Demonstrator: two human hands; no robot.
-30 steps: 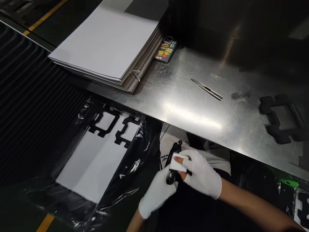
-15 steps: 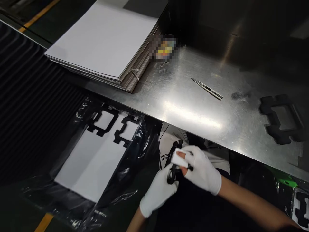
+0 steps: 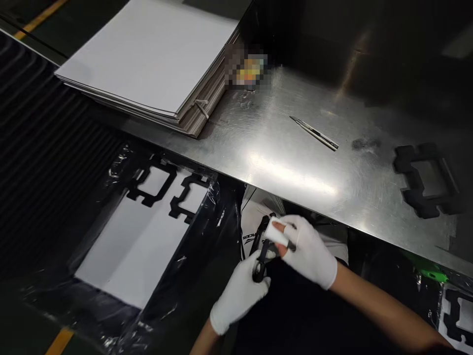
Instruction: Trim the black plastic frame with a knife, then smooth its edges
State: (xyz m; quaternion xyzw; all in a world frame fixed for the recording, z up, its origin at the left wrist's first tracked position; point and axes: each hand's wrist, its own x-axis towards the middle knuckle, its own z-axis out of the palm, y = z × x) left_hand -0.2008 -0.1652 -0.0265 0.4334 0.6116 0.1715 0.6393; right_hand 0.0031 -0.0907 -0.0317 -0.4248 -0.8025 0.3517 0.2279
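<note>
Both my hands wear white gloves and meet below the front edge of the steel table (image 3: 295,172). My left hand (image 3: 239,294) is closed on the lower end of a thin black part (image 3: 262,254). My right hand (image 3: 305,251) is closed round the part's upper end, with a bare fingertip and a small white piece (image 3: 276,231) pinched against it. Most of the black part is hidden between the gloves.
A thick stack of white sheets (image 3: 148,59) lies at the table's far left, a blurred phone (image 3: 247,66) beside it. A slim knife (image 3: 314,133) lies mid-table and a black foam frame (image 3: 424,180) at the right. A plastic-lined box (image 3: 136,241) with two black frames stands lower left.
The view has drifted slightly, so everything sits a little lower left. My right hand has slid a bit up the black part; my left hand keeps its grip.
</note>
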